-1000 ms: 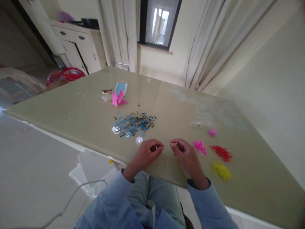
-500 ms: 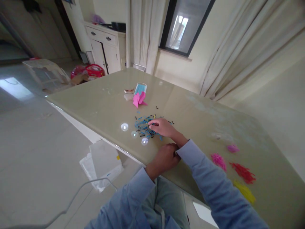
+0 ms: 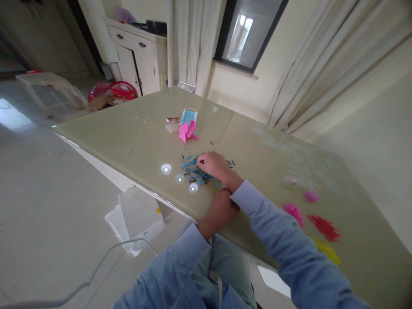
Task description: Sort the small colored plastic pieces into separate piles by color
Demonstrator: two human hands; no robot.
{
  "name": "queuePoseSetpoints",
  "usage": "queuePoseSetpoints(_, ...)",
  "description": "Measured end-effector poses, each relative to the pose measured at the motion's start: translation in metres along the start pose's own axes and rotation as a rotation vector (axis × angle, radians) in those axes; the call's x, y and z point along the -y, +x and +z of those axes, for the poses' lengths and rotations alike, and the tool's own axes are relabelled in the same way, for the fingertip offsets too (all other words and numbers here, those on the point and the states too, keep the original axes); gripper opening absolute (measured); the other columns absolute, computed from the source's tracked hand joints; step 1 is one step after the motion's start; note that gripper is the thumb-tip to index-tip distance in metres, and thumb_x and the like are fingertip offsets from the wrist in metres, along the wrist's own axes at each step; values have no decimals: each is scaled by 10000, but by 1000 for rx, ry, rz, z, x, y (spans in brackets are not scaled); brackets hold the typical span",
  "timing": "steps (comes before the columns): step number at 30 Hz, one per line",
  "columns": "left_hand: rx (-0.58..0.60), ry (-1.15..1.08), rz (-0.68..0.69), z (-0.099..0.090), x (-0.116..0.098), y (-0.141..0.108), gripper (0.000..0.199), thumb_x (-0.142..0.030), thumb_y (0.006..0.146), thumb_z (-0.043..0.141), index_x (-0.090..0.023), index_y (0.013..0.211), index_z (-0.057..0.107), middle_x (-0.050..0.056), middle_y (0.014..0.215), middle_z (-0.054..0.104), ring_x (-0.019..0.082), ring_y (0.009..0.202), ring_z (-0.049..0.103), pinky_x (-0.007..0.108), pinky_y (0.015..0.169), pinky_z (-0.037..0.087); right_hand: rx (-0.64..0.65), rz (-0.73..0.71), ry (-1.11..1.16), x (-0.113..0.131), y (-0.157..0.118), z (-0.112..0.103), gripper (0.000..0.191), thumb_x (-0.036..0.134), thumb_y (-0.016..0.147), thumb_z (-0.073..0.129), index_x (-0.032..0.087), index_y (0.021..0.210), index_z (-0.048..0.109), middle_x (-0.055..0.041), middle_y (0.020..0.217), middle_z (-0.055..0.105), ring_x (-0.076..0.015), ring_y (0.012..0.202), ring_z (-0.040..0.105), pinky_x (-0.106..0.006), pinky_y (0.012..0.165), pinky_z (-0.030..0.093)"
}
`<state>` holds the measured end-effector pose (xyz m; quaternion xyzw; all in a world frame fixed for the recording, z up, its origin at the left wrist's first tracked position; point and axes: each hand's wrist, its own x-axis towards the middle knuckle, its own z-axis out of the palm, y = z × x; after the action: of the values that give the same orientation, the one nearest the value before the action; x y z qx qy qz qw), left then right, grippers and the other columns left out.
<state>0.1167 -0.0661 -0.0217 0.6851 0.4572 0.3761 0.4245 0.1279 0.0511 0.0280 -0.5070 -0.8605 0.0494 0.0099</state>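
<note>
Under right hand [image 3: 212, 164], half-hidden strip pile [image 3: 202, 176]

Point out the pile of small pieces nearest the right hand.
The mixed blue-and-black pile, partly hidden by the right hand. The bright pink pile, purplish clump, red pile and yellow pile all lie beyond the right sleeve.

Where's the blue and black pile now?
In the head view, the blue and black pile is near the middle, partly hidden by the right hand, with the pink shape beyond its left side.
</note>
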Motion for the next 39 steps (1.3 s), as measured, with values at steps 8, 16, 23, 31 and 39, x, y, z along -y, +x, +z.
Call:
queuePoseSetpoints(8,-5,15,15,-2,-3,-2,282,-59,746,550,-135,904,771,115,1006,785,245,895,724,323,839,563,1,-7,-62,5,-6,-2,271,234,916,518,181,982,775,-166,992,765,-273,931,708,-329,788,484)
queuePoseSetpoints(16,99,156,-11,-4,-6,-5,307,-96,747,559,-137,956,780,140,1029,776,270,923,724,333,844,558,-39,-27,23,-14,-22,11,209,315,914,559,242,994,739,-29,919,771,-179,849,685,-245,718,428)
queuePoseSetpoints(23,115,227,51,-2,-4,-6,310,-110,762,541,-104,958,781,164,1003,773,278,897,725,341,816,552,-59,-26,19,-15,-28,13,222,337,944,526,232,1025,704,-26,909,764,-172,831,680,-240,688,405)
queuePoseSetpoints(31,114,236,42,-2,-4,-6,300,-120,774,550,-104,965,781,165,1028,773,289,921,730,346,816,550,-27,-100,-137,-4,-35,-2,327,264,1003,380,158,1138,658,-158,937,754,-265,893,707,-301,728,432)
queuePoseSetpoints(39,150,238,25,-3,-6,-7,316,-128,782,549,-108,989,786,163,1054,770,285,950,735,334,839,553,22,-169,-205,-3,-37,0,359,268,1010,331,168,1183,629,-163,942,752,-309,911,711,-350,732,469)
